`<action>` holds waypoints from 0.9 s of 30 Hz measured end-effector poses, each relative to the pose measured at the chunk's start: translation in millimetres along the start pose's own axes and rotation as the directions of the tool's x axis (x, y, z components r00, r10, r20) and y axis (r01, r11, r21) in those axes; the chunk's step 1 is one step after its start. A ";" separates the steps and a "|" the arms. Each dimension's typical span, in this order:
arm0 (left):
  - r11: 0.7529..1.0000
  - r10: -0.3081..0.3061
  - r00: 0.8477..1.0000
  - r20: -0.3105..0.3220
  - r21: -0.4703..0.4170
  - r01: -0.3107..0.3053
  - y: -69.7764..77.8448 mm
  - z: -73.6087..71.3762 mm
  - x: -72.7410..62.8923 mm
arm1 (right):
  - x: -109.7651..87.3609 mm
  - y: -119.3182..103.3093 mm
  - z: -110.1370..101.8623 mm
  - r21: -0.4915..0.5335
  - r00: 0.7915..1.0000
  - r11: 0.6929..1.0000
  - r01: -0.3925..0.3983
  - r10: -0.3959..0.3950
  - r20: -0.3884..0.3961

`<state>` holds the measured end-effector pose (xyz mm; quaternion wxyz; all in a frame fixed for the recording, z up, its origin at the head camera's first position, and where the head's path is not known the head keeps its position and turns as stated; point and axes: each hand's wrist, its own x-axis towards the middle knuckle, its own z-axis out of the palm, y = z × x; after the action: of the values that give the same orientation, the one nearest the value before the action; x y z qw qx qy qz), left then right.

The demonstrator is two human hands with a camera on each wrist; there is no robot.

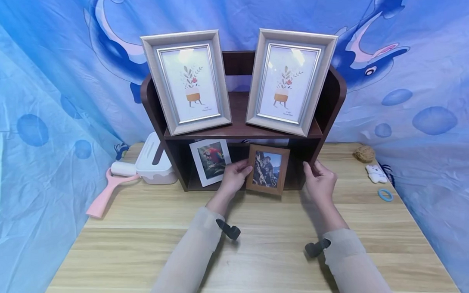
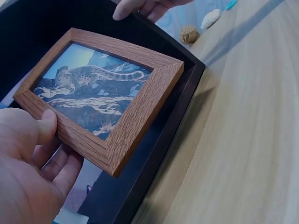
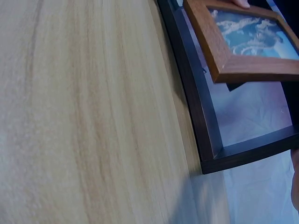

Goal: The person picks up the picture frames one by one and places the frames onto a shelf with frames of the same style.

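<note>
My left hand (image 1: 233,176) pinches the left edge of a brown wooden photo frame (image 1: 267,169) with a leopard picture, thumb on the front. The frame is tilted at the lower compartment of a dark brown shelf (image 1: 239,114). In the left wrist view, thumb and fingers lie on either side of the frame's border (image 2: 79,135). My right hand (image 1: 320,179) grips the front edge of the shelf's right side panel, thumb inside and fingers outside. Left of the brown frame, a white photo frame (image 1: 210,162) with a parrot picture leans in the lower compartment.
Two large silver-beige frames (image 1: 185,82) with plant prints stand on the upper board. To the left are a white box (image 1: 156,161) and a pink-handled roller (image 1: 106,193). A twine ball (image 1: 364,154), a white figure (image 1: 376,174) and a blue ring (image 1: 385,195) lie right on the wooden table (image 1: 261,259).
</note>
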<state>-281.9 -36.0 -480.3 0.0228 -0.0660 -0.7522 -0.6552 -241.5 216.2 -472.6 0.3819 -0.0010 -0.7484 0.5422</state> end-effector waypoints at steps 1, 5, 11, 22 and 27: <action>1.000 0.002 1.000 0.005 0.001 -0.002 -0.3 1.5 2.7 | 0.3 0.0 0.3 0.003 1.000 1.000 0.002 -0.002 0.001; 1.000 -0.001 1.000 0.014 0.014 0.001 -1.0 7.7 15.0 | 2.1 1.0 1.7 0.005 1.000 1.000 0.018 -0.018 0.004; 1.000 -0.025 0.999 0.019 0.010 0.025 -0.5 17.1 33.5 | 1.8 2.6 2.9 -0.005 1.000 1.000 0.026 -0.026 0.008; 0.997 -0.066 0.996 0.059 -0.029 0.068 -12.2 28.8 44.8 | -1.5 3.5 2.6 -0.039 1.000 0.999 0.009 -0.009 -0.005; 0.995 -0.091 0.995 0.040 -0.035 0.093 -12.5 32.8 51.2 | -0.4 2.5 2.6 -0.046 0.998 0.998 0.049 -0.051 -0.026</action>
<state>-332.5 -1.7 -491.0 -0.0231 -0.0444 -0.7426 -0.6678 -243.7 215.0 -475.2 0.4054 0.0017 -0.7550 0.5154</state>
